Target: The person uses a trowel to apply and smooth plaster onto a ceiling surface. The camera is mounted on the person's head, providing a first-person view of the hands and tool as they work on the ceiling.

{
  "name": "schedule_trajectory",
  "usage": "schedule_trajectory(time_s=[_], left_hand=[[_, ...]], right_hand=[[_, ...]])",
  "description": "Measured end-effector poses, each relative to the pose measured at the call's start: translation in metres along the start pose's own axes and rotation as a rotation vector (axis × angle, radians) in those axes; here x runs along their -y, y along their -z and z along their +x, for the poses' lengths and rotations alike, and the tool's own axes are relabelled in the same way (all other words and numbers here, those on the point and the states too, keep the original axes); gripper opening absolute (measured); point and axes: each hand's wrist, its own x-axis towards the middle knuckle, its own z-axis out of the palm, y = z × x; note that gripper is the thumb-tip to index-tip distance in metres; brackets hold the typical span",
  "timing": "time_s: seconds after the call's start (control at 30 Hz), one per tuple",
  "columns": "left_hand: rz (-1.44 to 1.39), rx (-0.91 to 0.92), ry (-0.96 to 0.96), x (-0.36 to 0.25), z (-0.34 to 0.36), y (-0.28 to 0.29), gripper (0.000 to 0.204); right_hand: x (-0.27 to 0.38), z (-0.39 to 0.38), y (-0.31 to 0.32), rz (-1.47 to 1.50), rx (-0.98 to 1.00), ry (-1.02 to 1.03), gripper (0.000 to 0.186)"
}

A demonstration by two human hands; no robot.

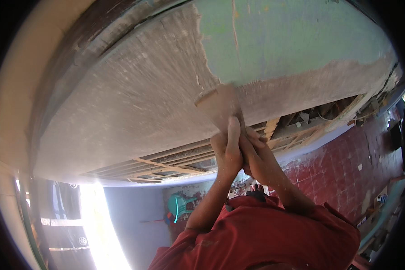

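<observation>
Both my hands are wrapped round the handle of a wide flat scraper (218, 106). My left hand (228, 150) lies with its thumb stretched up along the handle. Pressed close beside it, my right hand (255, 150) closes round the same handle, which the fingers mostly hide. The blade is smeared by motion. Its edge lies at the lower corner of a patch of green paint (297, 38) with a ragged border. Around that patch the surface (126, 103) is bare and grey-brown, marked with fine streaks. A thin crack runs down through the green paint.
Wooden battens (162, 168) form an open frame past the surface's lower edge. Dark red floor tiles (321, 157) lie to the right, with scattered debris. A turquoise plastic chair (180, 205) stands at lower left, near a bright opening (101, 225).
</observation>
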Motion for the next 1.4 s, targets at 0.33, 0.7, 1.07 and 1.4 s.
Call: schedule_trajectory(time_s=[0.33,0.7,1.07,1.4], left_hand=[[-0.061,-0.103,0.024,0.003,-0.005,-0.010,0.054],[-0.167,-0.117,0.004,0.011,-0.003,-0.010,0.046],[-0.134,-0.123,-0.090,-0.010,0.010,-0.012,0.043],[-0.162,-0.081,-0.073,-0.034,0.017,-0.009,0.037]], right_hand=[[0.006,-0.005,0.005,-0.200,-0.017,0.219,0.031],[-0.010,-0.004,0.009,0.015,0.008,-0.032,0.043],[0.015,0.006,0.011,-0.117,-0.022,0.039,0.029],[0.040,0.006,0.007,-0.437,-0.032,0.233,0.028]])
